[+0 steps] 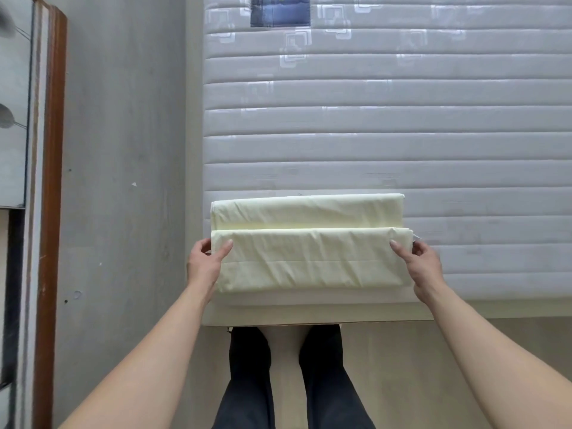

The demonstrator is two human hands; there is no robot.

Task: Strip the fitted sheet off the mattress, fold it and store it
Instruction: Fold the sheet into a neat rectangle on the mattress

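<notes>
The pale yellow fitted sheet (309,243) lies folded into a long rectangle on the near corner of the bare grey quilted mattress (387,125). Its near part is doubled over towards the far part, leaving a strip of the lower layer showing behind. My left hand (205,261) pinches the left end of the upper fold, thumb on top. At the right end my right hand (418,264) grips the same fold, thumb on top and fingers underneath.
A grey wall or floor strip (123,181) runs left of the mattress, with a brown wooden frame and mirrored panel (46,181) at the far left. A dark blue label (280,10) sits on the mattress at the far end. My legs (288,382) stand against the bed's near edge.
</notes>
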